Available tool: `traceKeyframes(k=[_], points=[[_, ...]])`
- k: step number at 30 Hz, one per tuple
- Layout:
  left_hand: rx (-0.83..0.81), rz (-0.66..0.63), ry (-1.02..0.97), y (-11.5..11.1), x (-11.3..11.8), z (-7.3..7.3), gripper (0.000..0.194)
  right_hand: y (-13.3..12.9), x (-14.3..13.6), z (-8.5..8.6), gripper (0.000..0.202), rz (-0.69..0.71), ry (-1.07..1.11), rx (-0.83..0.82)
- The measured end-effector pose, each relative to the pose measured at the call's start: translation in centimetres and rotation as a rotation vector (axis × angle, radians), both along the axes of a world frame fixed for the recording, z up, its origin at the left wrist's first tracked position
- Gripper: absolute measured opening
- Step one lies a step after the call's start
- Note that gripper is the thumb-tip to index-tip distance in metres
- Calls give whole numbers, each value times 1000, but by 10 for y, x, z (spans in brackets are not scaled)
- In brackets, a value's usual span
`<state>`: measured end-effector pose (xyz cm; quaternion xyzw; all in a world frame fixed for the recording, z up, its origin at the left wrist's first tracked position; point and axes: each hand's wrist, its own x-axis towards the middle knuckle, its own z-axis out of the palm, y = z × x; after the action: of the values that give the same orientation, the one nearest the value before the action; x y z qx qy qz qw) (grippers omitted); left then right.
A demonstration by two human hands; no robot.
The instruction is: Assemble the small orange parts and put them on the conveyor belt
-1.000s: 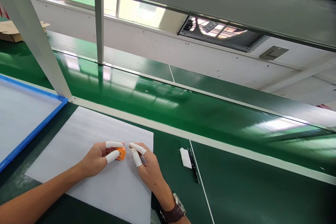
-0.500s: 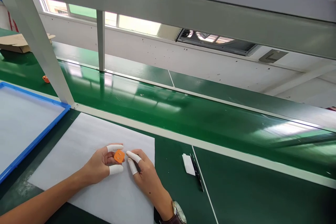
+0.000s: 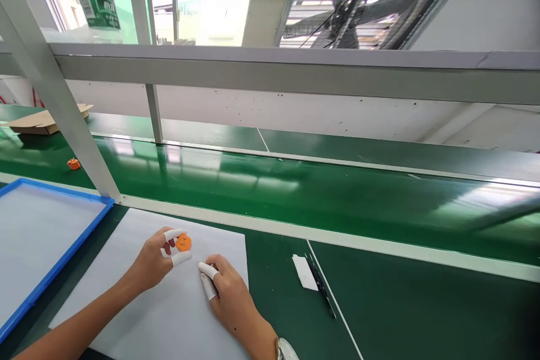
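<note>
Between the white-covered thumb and index finger of my left hand is a small orange part, held above a white sheet. My right hand is just right of it, apart from the part, with its covered thumb and index finger pressed together at the tips. Whatever they pinch, if anything, is too small to make out. A watch is on the right wrist.
A blue-framed tray lies at the left. To the right are a white card and a black pen-like tool. A metal post rises behind the sheet; beyond it sit another orange part and cardboard.
The view has tilted up, showing a bottle and the fan. My left hand has turned the orange part and moved it slightly away from my right hand.
</note>
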<state>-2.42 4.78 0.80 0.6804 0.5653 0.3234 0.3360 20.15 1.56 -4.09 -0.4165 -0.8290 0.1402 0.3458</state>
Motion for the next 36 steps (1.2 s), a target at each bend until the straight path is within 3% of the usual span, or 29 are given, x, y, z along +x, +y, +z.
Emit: traceKeyframes(k=[9, 12, 16, 20, 23, 25, 29, 32, 36], points=[[49, 307, 98, 151, 1, -8, 54, 1, 0, -4, 29, -24, -35, 32], [61, 358, 95, 178, -1, -6, 49, -1, 0, -2, 34, -36, -62, 15], [44, 411, 83, 188, -6, -1, 46, 0, 0, -2, 39, -42, -66, -13], [86, 451, 63, 167, -4, 6, 63, 1, -1, -4, 38, -49, -13, 29], [144, 376, 37, 122, 4, 9, 60, 2, 0, -4, 39, -42, 4, 51], [159, 237, 23, 79, 11, 9, 46, 2, 0, -2, 43, -35, -19, 37], [229, -357, 93, -6, 18, 9, 38, 2, 2, 1, 47, -2, -22, -14], [275, -516, 188, -43, 17, 6, 52, 3, 3, 1, 50, 47, -5, -65], [346, -537, 288, -56, 14, -2, 63, 8, 6, 5, 53, 119, -18, -106]])
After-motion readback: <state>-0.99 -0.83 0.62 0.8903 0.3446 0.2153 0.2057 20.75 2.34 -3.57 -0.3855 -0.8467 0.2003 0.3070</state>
